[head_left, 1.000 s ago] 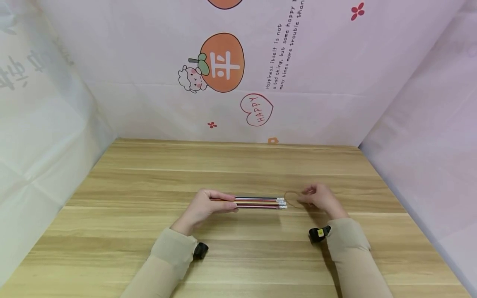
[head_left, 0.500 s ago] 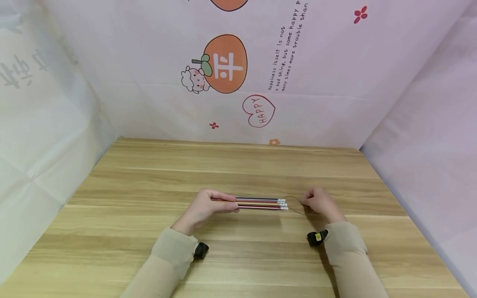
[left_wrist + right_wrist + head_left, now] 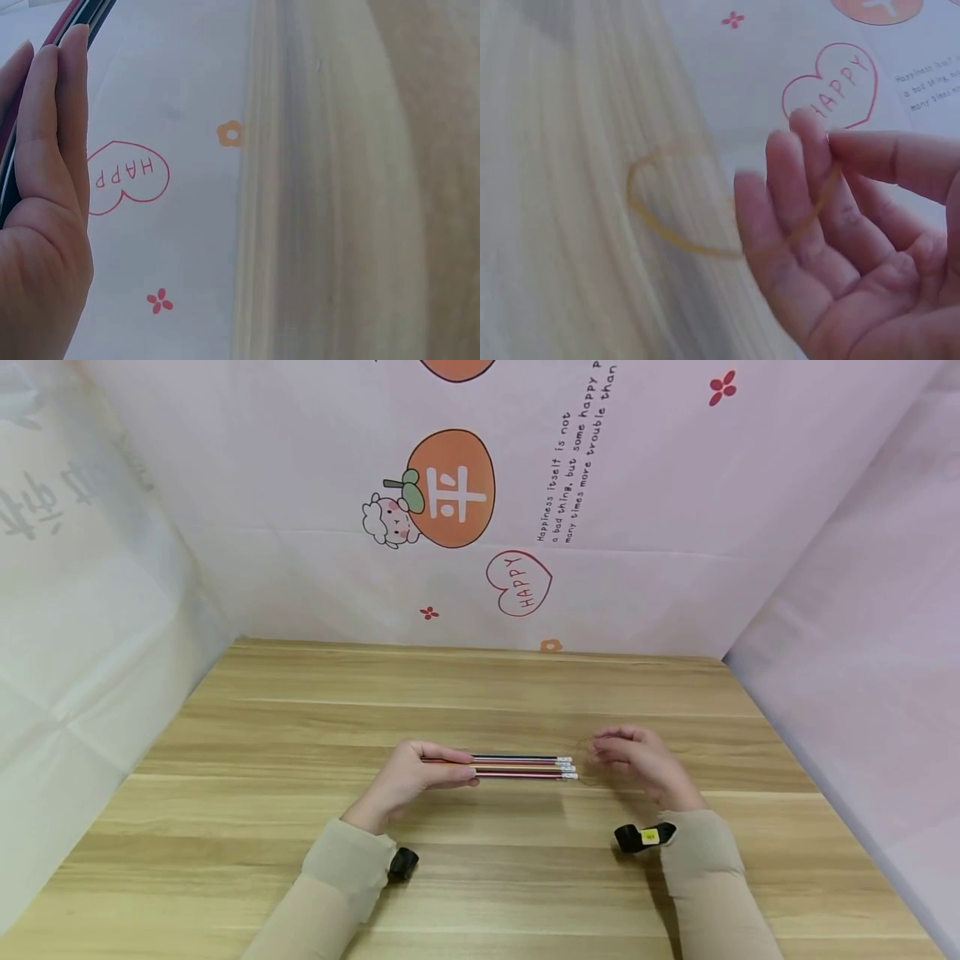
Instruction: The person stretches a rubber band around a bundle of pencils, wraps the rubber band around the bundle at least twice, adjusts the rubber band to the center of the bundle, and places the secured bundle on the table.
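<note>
Several striped pencils (image 3: 521,767) lie side by side in a bundle, their white eraser ends pointing right. My left hand (image 3: 420,774) grips the bundle near its left end, thumb on the near side; in the left wrist view the fingers lie along dark and red pencils (image 3: 56,30). Just right of the erasers, my right hand (image 3: 641,762) pinches a thin yellowish rubber band (image 3: 682,241) between thumb and index finger. The band hangs as a loose loop past the other fingers, apart from the pencils as far as I can tell. It is blurred in the head view.
A wood-grain table (image 3: 480,877) spreads beneath both hands. White printed cloth (image 3: 637,593) stands behind it, with more cloth on the left and right sides. A black wrist camera (image 3: 636,837) sits at the right sleeve, and another camera (image 3: 403,865) at the left.
My right hand has turned and its fingers have spread out beside the band, shifting slightly left toward the eraser ends. The left hand and pencils have barely moved.
</note>
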{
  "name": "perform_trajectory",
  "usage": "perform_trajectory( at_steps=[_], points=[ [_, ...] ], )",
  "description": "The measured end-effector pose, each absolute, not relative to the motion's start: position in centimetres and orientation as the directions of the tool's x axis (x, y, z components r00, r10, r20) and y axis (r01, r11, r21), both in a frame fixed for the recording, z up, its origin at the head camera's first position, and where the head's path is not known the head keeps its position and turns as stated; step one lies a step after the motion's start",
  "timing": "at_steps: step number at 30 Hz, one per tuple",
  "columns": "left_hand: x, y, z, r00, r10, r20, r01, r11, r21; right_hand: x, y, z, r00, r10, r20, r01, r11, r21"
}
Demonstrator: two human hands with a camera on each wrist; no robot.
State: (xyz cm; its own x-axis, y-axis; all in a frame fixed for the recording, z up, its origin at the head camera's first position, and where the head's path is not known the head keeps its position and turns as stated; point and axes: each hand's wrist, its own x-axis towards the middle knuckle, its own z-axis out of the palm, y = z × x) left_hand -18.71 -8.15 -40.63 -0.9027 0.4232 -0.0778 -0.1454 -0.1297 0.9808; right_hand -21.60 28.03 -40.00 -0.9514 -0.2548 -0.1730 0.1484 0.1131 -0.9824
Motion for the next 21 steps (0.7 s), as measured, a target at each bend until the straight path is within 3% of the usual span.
perform_trajectory(
  at_steps=[11, 21],
  points=[
    [-18.7, -8.3, -40.4, -0.908, 0.409, -0.092, -0.156, -0.125, 0.98, -21.6, 28.2, -40.0, -0.903, -0.412, -0.119, 0.202, -0.163, -0.966],
    [-18.8, -8.4, -40.1, -0.916, 0.393, -0.086, -0.146, -0.126, 0.981, -21.4, 27.3, -39.8, -0.94, -0.318, -0.125, 0.19, -0.184, -0.964]
  ],
)
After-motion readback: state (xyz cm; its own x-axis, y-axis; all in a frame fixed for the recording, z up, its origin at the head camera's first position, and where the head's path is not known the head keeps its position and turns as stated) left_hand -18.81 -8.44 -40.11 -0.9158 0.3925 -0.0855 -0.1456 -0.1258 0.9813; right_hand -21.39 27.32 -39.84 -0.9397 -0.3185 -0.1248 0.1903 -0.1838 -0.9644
